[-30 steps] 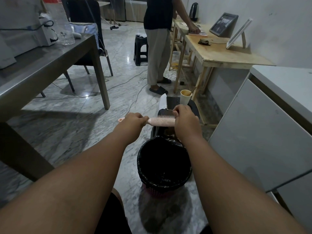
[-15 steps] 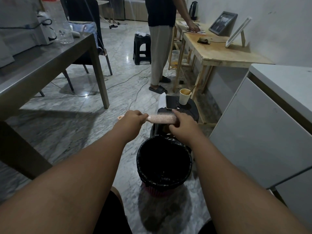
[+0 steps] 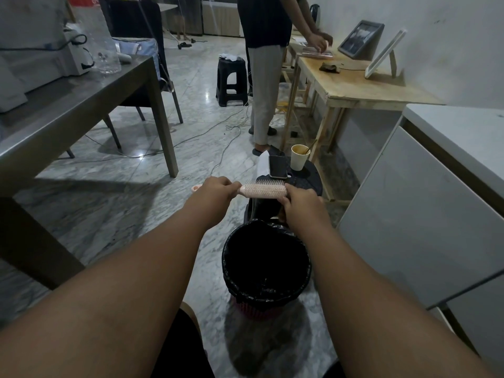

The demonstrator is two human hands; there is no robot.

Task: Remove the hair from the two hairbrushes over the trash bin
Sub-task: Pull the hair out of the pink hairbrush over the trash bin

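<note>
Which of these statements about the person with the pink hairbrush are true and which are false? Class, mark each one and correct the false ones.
1. The left hand grips the pink hairbrush by its handle. True.
2. The right hand hangs free at the person's side. False: it holds the far end of the brush head.
3. The trash bin has a white liner. False: its liner is black.
4. The paper cup stands upright on the dark stool, beside the phone. True.
</note>
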